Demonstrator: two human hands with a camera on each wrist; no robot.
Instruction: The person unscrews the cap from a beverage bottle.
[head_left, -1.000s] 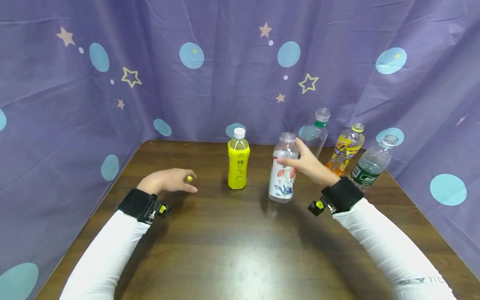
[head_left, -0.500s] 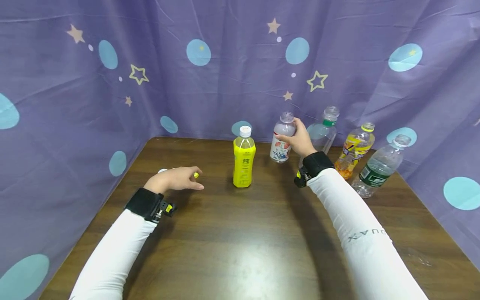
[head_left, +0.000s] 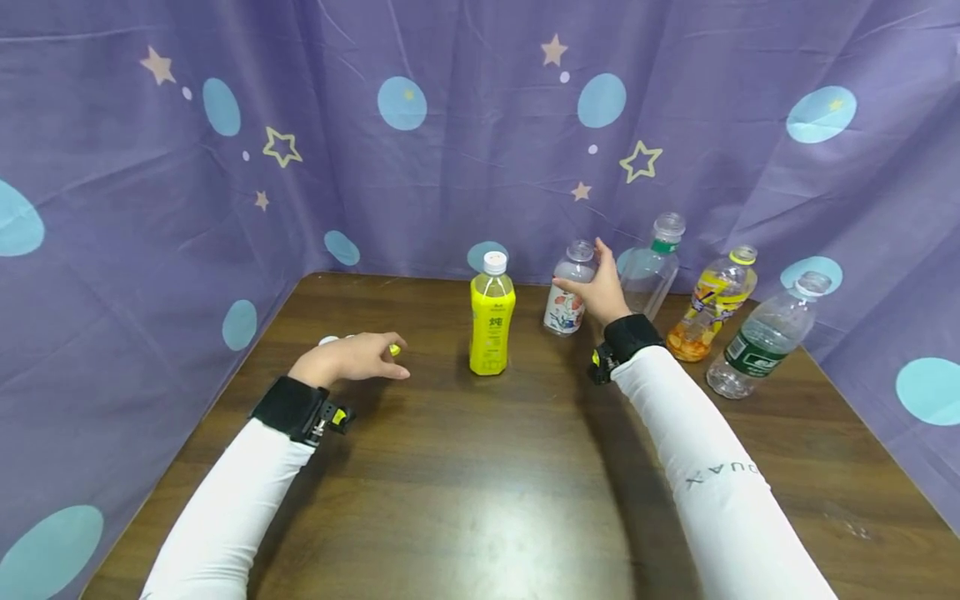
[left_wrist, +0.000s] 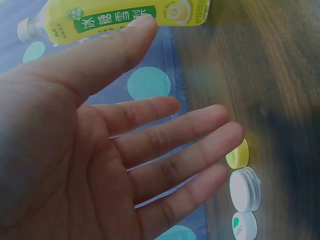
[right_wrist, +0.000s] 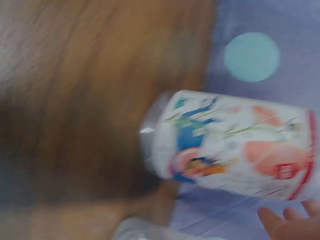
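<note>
Head view: we've got the right hand [head_left: 602, 287] at the floral-label bottle [head_left: 567, 291], which stands upright at the back of the table [head_left: 480, 500], in line with the capless bottles on its right; fingers look loose around the shoulder, firm grip or just contact we can't tell. Left hand [head_left: 352, 358] rests flat beside the yellow bottle [head_left: 491, 317], parked by the loose caps. Left wrist view: palm open, fingers spread, holding nothing; yellow cap [left_wrist: 238, 154] and white caps [left_wrist: 244, 189] just past the fingertips. Right wrist view: blurred; fingertips [right_wrist: 287, 220] sit under the label, apparently off it.
</note>
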